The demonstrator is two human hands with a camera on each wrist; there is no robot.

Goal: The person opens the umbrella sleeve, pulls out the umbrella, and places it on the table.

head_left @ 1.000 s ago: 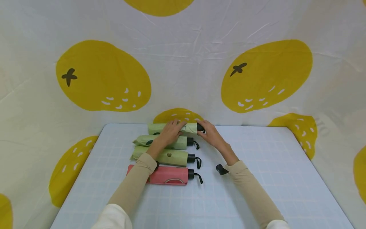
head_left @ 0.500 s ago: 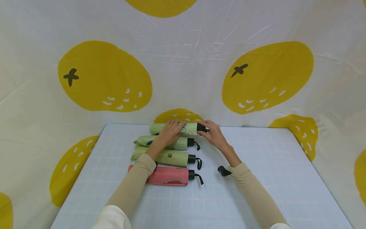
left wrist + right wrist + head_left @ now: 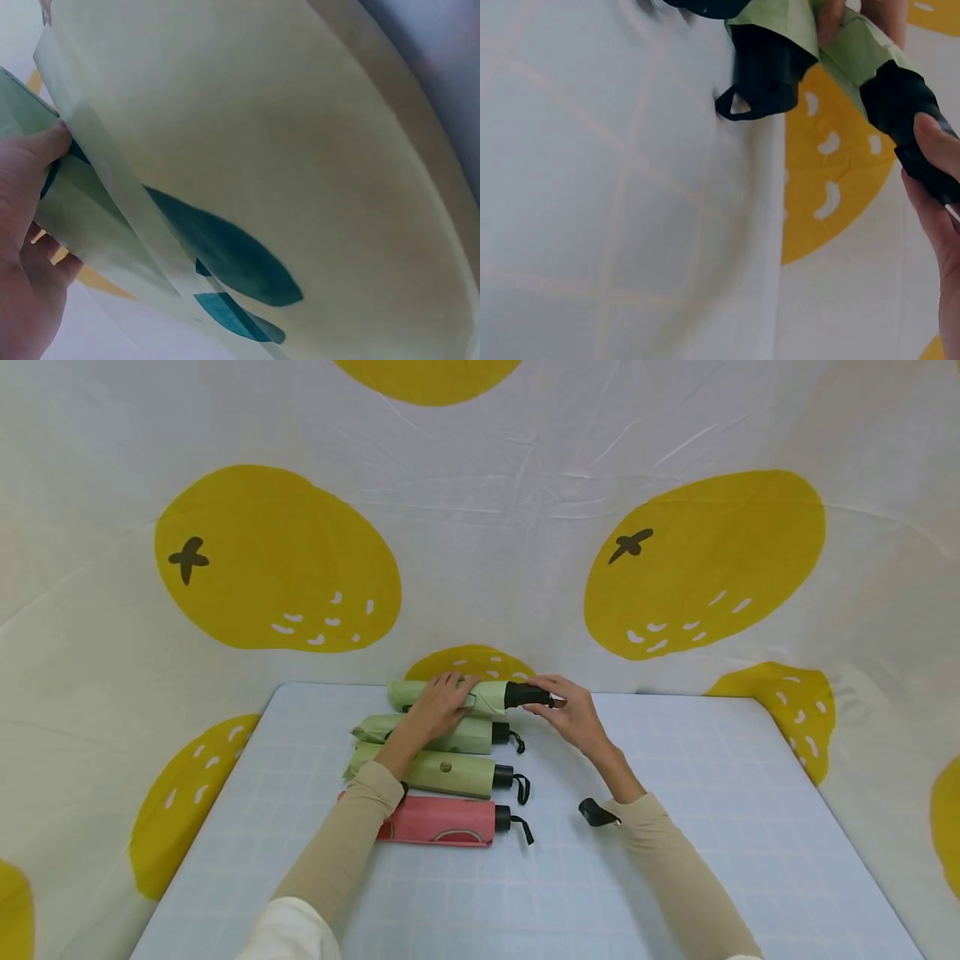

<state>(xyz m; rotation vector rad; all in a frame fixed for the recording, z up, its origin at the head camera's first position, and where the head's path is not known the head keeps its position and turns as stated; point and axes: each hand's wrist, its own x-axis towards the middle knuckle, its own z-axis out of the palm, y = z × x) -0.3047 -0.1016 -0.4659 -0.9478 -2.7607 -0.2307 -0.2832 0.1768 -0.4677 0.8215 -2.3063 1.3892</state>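
At the table's back edge lies a folded light-green umbrella (image 3: 491,697). My left hand (image 3: 438,706) grips its green cloth cover from above, thumb on the near side, as the left wrist view also shows. My right hand (image 3: 567,710) pinches its black handle end (image 3: 900,97) between thumb and fingers. A long black stretch shows between the green cover and my right fingers. Just in front lies a second green umbrella (image 3: 472,737) with a dark leaf print, under my left forearm. Nearer come an olive-green umbrella (image 3: 461,775) and a red one (image 3: 450,820), partly hidden by my left sleeve.
All the umbrellas lie side by side on the pale blue checked table (image 3: 720,827), handles and straps pointing right. A white curtain (image 3: 495,568) with yellow fruit prints hangs right behind the table's back edge. A small black device (image 3: 596,812) sits at my right cuff.
My right hand has moved right with the handle end, while my left hand and the green cover have shifted slightly left. More black now shows between them. The other umbrellas stay put.
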